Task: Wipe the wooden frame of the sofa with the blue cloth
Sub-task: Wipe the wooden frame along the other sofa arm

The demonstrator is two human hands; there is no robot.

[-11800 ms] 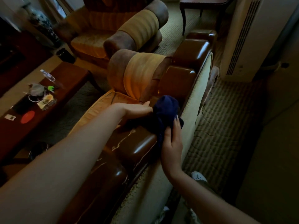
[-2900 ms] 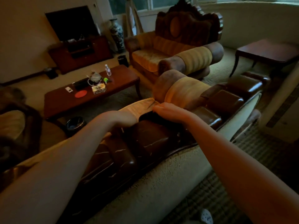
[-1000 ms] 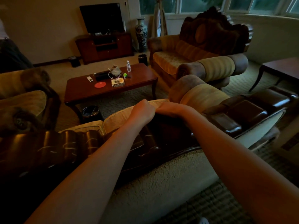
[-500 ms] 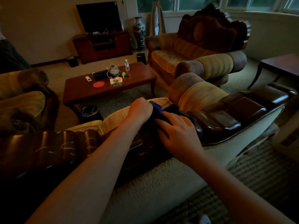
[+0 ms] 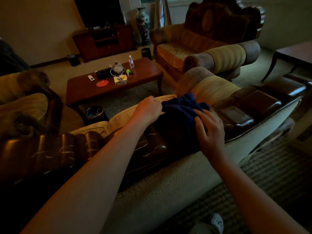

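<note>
A dim sitting room with patterned carpet [image 5: 263,168] surrounds the person, who stands behind the sofa and reaches over its pale upholstered back [image 5: 168,186]. Nearest, along the top of that back, runs the glossy, scalloped wooden frame [image 5: 55,149], its dark lobes catching streaks of light. On the frame's middle section lies the blue cloth [image 5: 180,114], bunched and draped over the top rail: half a second ago it was only a small fold between the hands, and a second ago it was hidden altogether, so it has now been pulled up and spread out over the wood. The left hand [image 5: 148,109] is fisted on the cloth's left edge, and the right hand [image 5: 209,130] curls its fingers into the cloth's right side. That looks like regathering the cloth for a fresh pass; the lobes to either side probably still need wiping. Beyond stand the striped armrest [image 5: 211,88], the coffee table [image 5: 145,78] with its water bottle [image 5: 131,61], an armchair [image 5: 207,36] and the TV cabinet [image 5: 104,43].
</note>
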